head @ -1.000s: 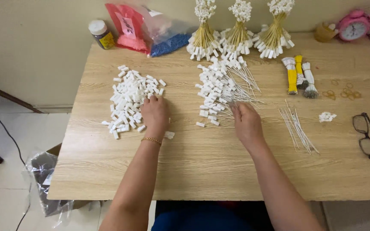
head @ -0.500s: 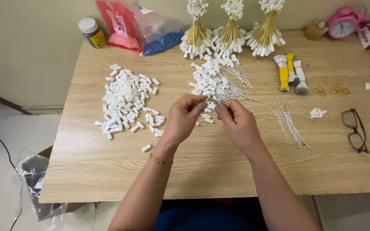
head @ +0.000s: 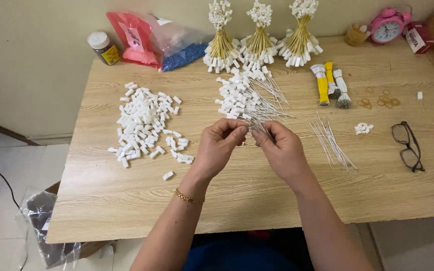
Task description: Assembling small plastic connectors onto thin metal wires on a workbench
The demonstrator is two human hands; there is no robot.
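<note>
Wooden table (head: 257, 200) lies under my hands; my left hand (head: 218, 146) and right hand (head: 280, 149) meet, fingertips pinching a thin wire (head: 252, 131) between them. Beyond lie loose white caps (head: 144, 124) and bundles (head: 260, 35).

Left hand (head: 218, 146) and right hand (head: 279, 148) fingertips meeting, perhaps pinching a thin wire, wooden table (head: 257, 195)

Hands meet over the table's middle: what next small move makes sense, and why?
Probably slide the small white piece pinched in the left hand onto the thin wire the right hand holds: their fingertips meet, and capped wires already lie just beyond.
</note>
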